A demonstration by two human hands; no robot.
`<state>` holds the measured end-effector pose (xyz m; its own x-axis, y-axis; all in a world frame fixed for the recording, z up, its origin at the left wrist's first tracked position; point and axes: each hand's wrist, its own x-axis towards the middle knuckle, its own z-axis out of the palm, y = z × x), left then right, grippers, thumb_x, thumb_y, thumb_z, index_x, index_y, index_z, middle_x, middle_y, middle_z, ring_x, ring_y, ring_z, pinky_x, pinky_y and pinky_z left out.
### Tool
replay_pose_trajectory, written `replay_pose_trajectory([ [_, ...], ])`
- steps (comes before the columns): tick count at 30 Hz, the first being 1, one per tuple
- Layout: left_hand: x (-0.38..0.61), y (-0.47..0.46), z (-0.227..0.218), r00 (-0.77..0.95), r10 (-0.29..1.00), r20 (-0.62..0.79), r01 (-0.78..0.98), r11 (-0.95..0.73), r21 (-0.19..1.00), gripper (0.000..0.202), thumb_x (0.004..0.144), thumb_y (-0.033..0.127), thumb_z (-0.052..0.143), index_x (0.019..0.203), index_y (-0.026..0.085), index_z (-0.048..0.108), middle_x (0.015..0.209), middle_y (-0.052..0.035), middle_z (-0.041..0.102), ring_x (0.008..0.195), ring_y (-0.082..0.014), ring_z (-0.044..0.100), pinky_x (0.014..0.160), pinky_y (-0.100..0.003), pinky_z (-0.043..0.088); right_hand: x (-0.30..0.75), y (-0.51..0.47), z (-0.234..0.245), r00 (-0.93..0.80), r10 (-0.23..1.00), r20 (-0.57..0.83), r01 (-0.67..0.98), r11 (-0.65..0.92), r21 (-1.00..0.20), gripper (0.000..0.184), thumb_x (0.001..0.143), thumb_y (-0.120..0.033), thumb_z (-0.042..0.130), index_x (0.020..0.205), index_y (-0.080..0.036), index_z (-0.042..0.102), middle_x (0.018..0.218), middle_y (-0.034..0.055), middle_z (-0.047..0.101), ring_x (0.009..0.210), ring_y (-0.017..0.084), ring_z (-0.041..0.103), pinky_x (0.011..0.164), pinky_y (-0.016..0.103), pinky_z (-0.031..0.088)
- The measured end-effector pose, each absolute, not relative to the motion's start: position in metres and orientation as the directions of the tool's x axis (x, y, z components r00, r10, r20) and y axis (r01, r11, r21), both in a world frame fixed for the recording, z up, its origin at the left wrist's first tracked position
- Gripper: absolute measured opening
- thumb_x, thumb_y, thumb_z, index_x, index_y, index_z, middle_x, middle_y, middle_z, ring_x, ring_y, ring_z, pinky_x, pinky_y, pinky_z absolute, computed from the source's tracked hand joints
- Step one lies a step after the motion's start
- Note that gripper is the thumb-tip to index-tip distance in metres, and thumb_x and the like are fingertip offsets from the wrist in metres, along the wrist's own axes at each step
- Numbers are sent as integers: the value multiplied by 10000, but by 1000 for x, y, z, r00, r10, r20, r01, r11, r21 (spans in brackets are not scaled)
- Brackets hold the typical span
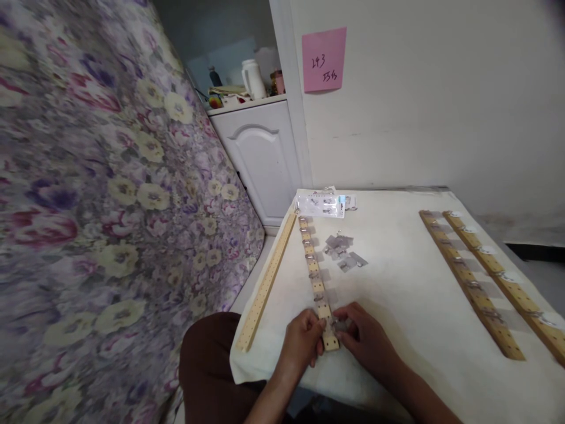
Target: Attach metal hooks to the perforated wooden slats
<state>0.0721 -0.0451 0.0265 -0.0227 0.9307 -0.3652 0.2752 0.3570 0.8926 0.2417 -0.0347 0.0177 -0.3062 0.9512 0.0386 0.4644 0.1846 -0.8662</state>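
Note:
A narrow wooden strip (323,309) with rows of small holes lies lengthwise in front of me. Several small metal rings or hooks on clear cards (313,275) sit across it at intervals. My left hand (303,340) is closed on the strip's near end from the left side. At the right side of that end, my right hand (366,338) pinches a small clear card with a metal piece (339,324) against the strip. Its exact kind is too small to tell. Beyond my hands, a loose pile of similar carded metal pieces (342,250) rests on the white cloth.
A bare holed wooden strip (267,285) lies along the table's left edge. Two more strips, one with clear cards (470,282) and one with white round cards (507,274), lie at right. Clear packaging (320,205) is at the back. A floral curtain (110,206) hangs at left.

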Motion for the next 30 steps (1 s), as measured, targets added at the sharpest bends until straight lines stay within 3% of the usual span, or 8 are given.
replay_pose_trajectory([
  [17, 71, -46, 28, 11, 933, -360, 289, 342, 894, 241, 815, 390, 490, 656, 232, 401, 348, 103, 497, 210, -51, 301, 236, -146, 179, 243, -33, 15, -331, 943, 31, 465, 192, -864, 251, 740, -161, 561, 983, -208, 601, 914, 11, 573, 656, 126, 546, 652, 282, 435],
  [25, 67, -57, 27, 3, 947, -321, 249, 310, 917, 196, 841, 382, 466, 739, 218, 432, 480, 87, 543, 257, -49, 388, 260, -141, 208, 243, -33, 17, -331, 943, 32, 459, 190, -868, 237, 749, -164, 552, 973, -222, 603, 916, 5, 573, 648, 122, 545, 647, 279, 429],
  [30, 69, -67, 22, -41, 976, -213, 238, 217, 947, 175, 840, 368, 517, 911, 211, 484, 635, 94, 519, 325, -23, 414, 319, -138, 304, 243, -33, 16, -326, 944, 50, 456, 203, -867, 239, 746, -174, 563, 978, -218, 604, 902, 3, 571, 659, 129, 553, 649, 282, 433],
])
